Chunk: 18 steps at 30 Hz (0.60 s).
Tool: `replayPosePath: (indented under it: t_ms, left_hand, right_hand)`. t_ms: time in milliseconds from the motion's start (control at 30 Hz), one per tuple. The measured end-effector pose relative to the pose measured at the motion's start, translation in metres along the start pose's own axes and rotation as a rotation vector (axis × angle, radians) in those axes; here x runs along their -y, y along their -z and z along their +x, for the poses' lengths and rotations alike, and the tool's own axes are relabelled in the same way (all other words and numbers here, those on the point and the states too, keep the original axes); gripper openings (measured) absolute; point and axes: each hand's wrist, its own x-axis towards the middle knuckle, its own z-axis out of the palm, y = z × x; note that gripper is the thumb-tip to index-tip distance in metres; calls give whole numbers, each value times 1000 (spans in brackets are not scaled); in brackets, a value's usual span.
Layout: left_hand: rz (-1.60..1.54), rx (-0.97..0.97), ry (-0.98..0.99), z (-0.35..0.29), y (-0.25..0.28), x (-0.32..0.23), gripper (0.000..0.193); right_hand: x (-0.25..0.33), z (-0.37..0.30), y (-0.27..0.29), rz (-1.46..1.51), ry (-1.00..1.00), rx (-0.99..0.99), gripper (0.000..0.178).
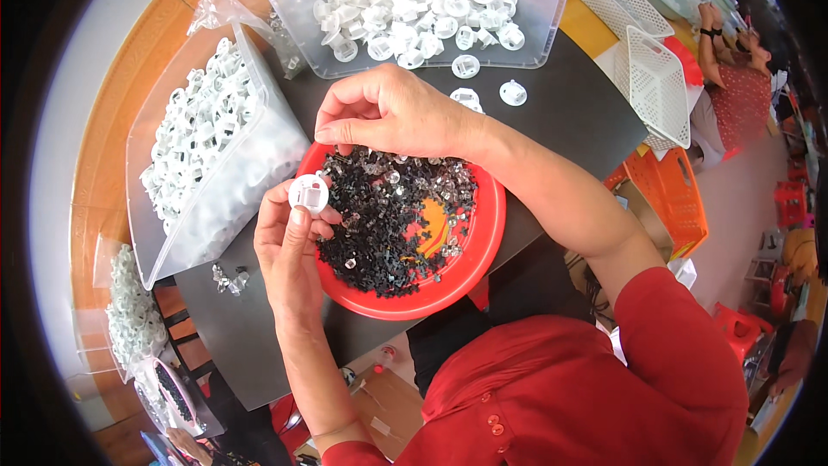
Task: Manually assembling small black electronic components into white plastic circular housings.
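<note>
My left hand (291, 237) grips a round white plastic part (309, 195) with a square recess in its middle, held at the left rim of a red basin (483, 252). Small black cross-shaped pieces (366, 242) and small clear plastic pieces (457, 181) fill much of the basin. Above its far left rim is my right hand (379, 112), thumb and fingertips close together. Whatever it may hold is too small to make out. Several more white round parts, including one loose part (512, 93), lie on the dark table beyond that hand.
At the back stands a clear bin (535, 56) with white round parts; another clear bin (250, 181) at left holds white pieces. The dark table (595, 103) carries them. White baskets (655, 95) and an orange crate (681, 207) are at right, near another person (742, 99).
</note>
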Motion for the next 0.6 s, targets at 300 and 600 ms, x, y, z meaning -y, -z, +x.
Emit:
replayPosePath:
  t_ms: [300, 600]
  left_hand:
    - [-43, -6, 9, 3, -1, 0, 29]
    - [-111, -5, 47, 0, 5, 1, 33]
  right_hand:
    - [3, -2, 2, -180, 26, -99, 16]
    - [29, -70, -5, -521, 120, -75, 12]
